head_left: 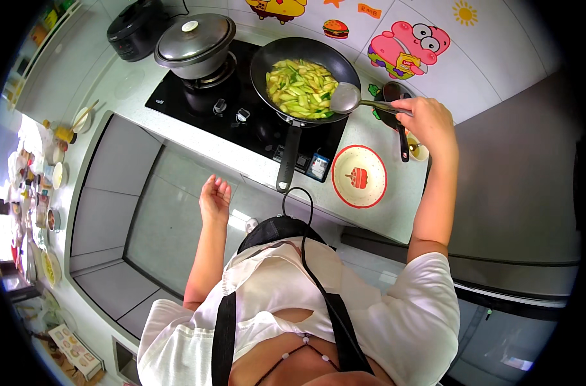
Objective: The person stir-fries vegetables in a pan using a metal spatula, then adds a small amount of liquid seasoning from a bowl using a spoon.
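One lidded grey metal pot (196,51) and one round black frying pan (300,48) are standing on one black glass hob (261,135), the pan at right. One red-rimmed cream bowl (372,193) is sitting on the pale worktop (399,209). Of two hands, the right hand (429,122) is gripping one silver metal ladle (346,98) over the pan's rim; the left hand (215,198) is hanging loosely curled. Many yellow-green slices (299,90) are glistening in the pan

Two hands (428,125) (215,199) here, one spatula (346,98), one wok (331,59)! And there's one lidded pot (195,45), one red-rimmed bowl (344,179), two knobs (219,105) (243,116).
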The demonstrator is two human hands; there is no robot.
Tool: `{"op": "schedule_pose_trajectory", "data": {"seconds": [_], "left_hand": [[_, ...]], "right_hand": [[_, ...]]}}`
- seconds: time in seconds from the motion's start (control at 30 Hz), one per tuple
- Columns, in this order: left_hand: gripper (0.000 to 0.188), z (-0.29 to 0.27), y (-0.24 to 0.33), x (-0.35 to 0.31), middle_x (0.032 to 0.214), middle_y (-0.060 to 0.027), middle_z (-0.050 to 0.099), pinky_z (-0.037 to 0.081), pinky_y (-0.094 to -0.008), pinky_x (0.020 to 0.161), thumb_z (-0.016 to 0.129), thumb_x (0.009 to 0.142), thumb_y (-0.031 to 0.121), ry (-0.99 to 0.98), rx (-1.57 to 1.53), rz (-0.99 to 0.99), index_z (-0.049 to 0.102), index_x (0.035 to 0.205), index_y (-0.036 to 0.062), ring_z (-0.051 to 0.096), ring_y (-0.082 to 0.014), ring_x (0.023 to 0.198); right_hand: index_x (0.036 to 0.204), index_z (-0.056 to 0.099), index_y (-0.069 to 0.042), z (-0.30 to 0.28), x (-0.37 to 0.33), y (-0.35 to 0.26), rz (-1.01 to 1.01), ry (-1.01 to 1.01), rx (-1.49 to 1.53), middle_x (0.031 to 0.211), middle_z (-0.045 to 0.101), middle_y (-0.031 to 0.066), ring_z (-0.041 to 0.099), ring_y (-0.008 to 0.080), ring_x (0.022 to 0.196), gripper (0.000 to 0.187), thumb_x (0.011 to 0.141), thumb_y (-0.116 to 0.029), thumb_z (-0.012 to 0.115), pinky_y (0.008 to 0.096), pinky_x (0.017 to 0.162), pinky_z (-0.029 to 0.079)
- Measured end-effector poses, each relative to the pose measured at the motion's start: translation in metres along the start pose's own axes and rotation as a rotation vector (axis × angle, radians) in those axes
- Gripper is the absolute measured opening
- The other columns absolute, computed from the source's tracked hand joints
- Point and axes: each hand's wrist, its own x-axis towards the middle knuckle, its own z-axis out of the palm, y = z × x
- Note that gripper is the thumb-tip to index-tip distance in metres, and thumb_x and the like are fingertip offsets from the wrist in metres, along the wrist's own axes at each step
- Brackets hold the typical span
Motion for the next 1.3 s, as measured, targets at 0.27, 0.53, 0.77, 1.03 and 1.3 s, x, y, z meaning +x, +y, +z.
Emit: {"op": "schedule_pose_trajectory", "data": {"seconds": [0.27, 0.53, 0.77, 1.03, 1.3], "left_hand": [[0.016, -0.001, 0.004, -0.003, 0.081, -0.0001, 0.055, 0.048, -0.0274, 0.071, 0.053, 0.084, 0.018, 0.050, 0.003, 0.011, 0.055, 0.097, 0.0089, 0.055, -0.0135, 0.074], [0.015, -0.005, 0.000, 0.001, 0.081, -0.0001, 0.056, 0.048, -0.0275, 0.071, 0.053, 0.084, 0.018, 0.020, -0.007, 0.006, 0.055, 0.096, 0.0088, 0.055, -0.0135, 0.074], [0.015, -0.004, 0.003, 0.003, 0.081, -0.0005, 0.056, 0.049, -0.0283, 0.070, 0.053, 0.084, 0.018, 0.046, -0.002, 0.012, 0.056, 0.095, 0.0086, 0.055, -0.0139, 0.074], [0.016, -0.004, 0.000, 0.005, 0.082, -0.0005, 0.056, 0.049, -0.0280, 0.070, 0.053, 0.084, 0.018, 0.024, -0.021, -0.006, 0.056, 0.097, 0.0089, 0.056, -0.0135, 0.074], [0.016, 0.001, 0.003, 0.001, 0.081, -0.0001, 0.056, 0.048, -0.0271, 0.070, 0.053, 0.083, 0.017, 0.026, -0.017, 0.001, 0.056, 0.097, 0.0086, 0.056, -0.0133, 0.074]], "right_hand": [[0.095, 0.066, -0.021, 0.040, 0.020, 0.011, -0.125, 0.172, 0.002, 0.073, 0.063, 0.0075, 0.059, 0.0249, 0.071, 0.023, 0.073, -0.022, 0.063, 0.0360, 0.064, 0.046], [0.097, 0.065, -0.020, 0.046, 0.029, 0.009, -0.024, 0.123, -0.021, 0.082, 0.064, 0.0078, 0.060, 0.0263, 0.075, 0.025, 0.073, -0.023, 0.064, 0.0368, 0.066, 0.047], [0.097, 0.065, -0.021, 0.029, 0.026, 0.017, -0.059, 0.165, -0.046, 0.077, 0.063, 0.0084, 0.060, 0.0251, 0.073, 0.024, 0.073, -0.023, 0.064, 0.0359, 0.063, 0.047], [0.097, 0.065, -0.018, 0.017, 0.025, 0.007, -0.107, 0.131, -0.167, 0.079, 0.063, 0.0075, 0.060, 0.0246, 0.075, 0.026, 0.071, -0.019, 0.066, 0.0369, 0.066, 0.047], [0.097, 0.064, -0.016, 0.027, 0.016, 0.011, -0.014, 0.129, 0.012, 0.085, 0.063, 0.0083, 0.059, 0.0253, 0.081, 0.027, 0.071, -0.020, 0.066, 0.0370, 0.068, 0.046]]}}
